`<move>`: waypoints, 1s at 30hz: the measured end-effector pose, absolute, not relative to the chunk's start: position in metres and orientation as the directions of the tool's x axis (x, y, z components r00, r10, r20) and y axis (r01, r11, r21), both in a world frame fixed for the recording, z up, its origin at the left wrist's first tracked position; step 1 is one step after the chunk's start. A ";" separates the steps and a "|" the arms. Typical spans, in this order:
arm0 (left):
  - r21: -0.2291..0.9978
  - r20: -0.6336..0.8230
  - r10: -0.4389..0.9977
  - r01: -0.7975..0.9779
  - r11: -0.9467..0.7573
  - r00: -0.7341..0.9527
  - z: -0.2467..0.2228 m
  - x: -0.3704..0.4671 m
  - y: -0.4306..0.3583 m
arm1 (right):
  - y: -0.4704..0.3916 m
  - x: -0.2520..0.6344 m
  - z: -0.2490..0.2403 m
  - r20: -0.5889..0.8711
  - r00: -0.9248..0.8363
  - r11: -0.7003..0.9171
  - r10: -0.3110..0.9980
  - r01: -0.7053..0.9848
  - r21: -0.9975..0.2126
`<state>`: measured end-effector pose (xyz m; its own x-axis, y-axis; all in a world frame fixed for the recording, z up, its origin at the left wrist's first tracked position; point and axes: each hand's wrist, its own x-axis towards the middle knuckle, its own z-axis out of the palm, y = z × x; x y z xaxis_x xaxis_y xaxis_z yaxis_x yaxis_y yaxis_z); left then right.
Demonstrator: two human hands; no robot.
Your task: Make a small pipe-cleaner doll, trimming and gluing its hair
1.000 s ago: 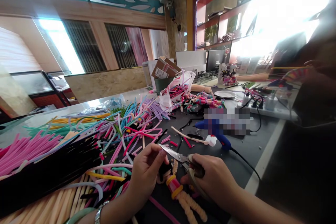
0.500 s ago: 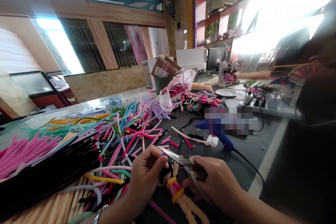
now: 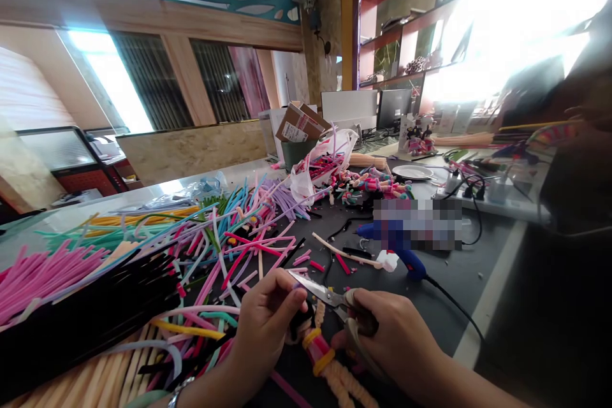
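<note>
My left hand [image 3: 265,315] is closed in a pinch, with a small purple bit [image 3: 296,285] showing at the fingertips, seemingly a piece of pipe cleaner. In my right hand [image 3: 399,325] are scissors [image 3: 327,295], their blades pointing left and the tips reaching my left fingers. Below the blades lies a pipe-cleaner doll [image 3: 319,352] with black hair, a pink body with yellow bands and beige twisted legs. My left hand partly covers its head. Whether the blades touch the purple bit I cannot tell.
A blue glue gun [image 3: 415,265] with a black cord lies to the right. Pink pipe cleaners [image 3: 57,274], black ones [image 3: 95,325] and loose offcuts spread over the left. Farther back are finished dolls [image 3: 373,183], a white plate [image 3: 412,172] and a power strip [image 3: 492,194].
Both hands, the scissors and the doll stay almost in place. The view has shifted very slightly.
</note>
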<state>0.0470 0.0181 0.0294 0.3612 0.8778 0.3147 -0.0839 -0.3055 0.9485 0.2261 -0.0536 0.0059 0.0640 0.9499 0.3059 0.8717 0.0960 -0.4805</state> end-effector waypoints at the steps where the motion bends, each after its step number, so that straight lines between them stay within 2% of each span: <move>1: 0.948 0.316 0.876 -0.084 -0.307 0.363 0.030 0.047 0.018 | -0.054 0.226 0.006 0.304 0.065 0.094 0.950 0.873 -0.480; 12: 0.956 0.284 0.875 -0.051 -0.288 0.392 0.028 0.045 0.017 | -0.056 0.225 0.009 0.327 0.051 0.111 0.944 0.882 -0.459; 18: 0.945 0.315 0.865 -0.051 -0.322 0.392 0.027 0.045 0.019 | -0.056 0.224 0.011 0.327 0.061 0.098 0.943 0.887 -0.450; 30: 0.962 0.270 0.868 -0.083 -0.259 0.418 0.027 0.047 0.017 | -0.055 0.225 0.010 0.369 0.036 0.129 0.929 0.902 -0.412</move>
<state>0.0466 0.0165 0.0270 0.4177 0.8676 0.2697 -0.0829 -0.2592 0.9623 0.2247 -0.0545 0.0100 0.0361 0.9288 0.3689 0.9020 0.1286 -0.4121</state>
